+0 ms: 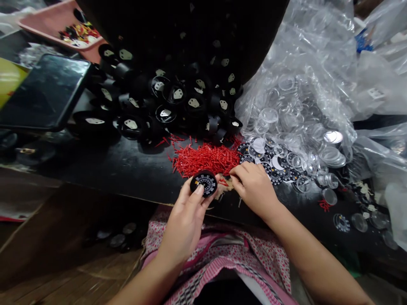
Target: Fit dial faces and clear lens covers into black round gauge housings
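My left hand holds a small round black gauge by its rim. Its black dial, with white markings and an orange patch, faces up, and my thumb rests on it. Just right of it, my right hand has its fingers pinched together at the near edge of a pile of red pointers. Whatever lies between those fingertips is hidden. Past my right hand, printed dial discs lie scattered among clear round covers.
Black gauge housings are heaped at the back. A tablet-like dark screen stands at left, near a pink tray of small coloured parts. Clear plastic bags spread across the right. The black tabletop ends near my lap.
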A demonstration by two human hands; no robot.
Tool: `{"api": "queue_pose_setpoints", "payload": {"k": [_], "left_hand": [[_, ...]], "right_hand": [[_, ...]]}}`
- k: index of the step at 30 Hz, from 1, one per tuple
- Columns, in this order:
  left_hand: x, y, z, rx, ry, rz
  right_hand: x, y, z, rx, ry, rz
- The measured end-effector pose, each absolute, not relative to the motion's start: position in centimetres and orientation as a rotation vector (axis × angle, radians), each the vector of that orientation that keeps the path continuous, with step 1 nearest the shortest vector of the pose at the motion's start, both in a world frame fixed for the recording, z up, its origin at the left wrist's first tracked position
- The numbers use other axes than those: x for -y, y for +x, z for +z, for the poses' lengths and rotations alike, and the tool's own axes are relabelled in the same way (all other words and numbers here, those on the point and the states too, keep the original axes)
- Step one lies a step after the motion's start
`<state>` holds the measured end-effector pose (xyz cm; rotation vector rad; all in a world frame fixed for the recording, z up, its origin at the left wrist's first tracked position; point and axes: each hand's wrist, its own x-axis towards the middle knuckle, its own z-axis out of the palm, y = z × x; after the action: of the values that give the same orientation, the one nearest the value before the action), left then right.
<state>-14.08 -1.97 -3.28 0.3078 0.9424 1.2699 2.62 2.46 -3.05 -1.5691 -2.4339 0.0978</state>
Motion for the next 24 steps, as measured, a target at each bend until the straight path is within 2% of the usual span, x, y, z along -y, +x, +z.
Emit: {"api": "queue_pose_setpoints", "payload": {"k": [8, 14, 21, 24], "left_hand": [[1.9, -14.2, -3.3, -0.971, 0.304, 1.236], [2.1, -14.6, -3.4, -0.994, 0.324, 1.250], [2.0, -14.7, -3.1, -0.974, 0.280, 1.208], [2.0, -14.8, -2.9, -0.940, 0.220, 1.145]], "right_hand": [[-2.8, 3.0, -2.6, 2.408, -1.564, 0.231], [-1.8, 1.9, -1.0, 2.365, -1.730, 0.477], [-2.5, -0.2, -1.2, 2.461, -1.885, 0.289], [-2.2, 0.3, -1.0, 2.314, -1.787, 0.497]]}}
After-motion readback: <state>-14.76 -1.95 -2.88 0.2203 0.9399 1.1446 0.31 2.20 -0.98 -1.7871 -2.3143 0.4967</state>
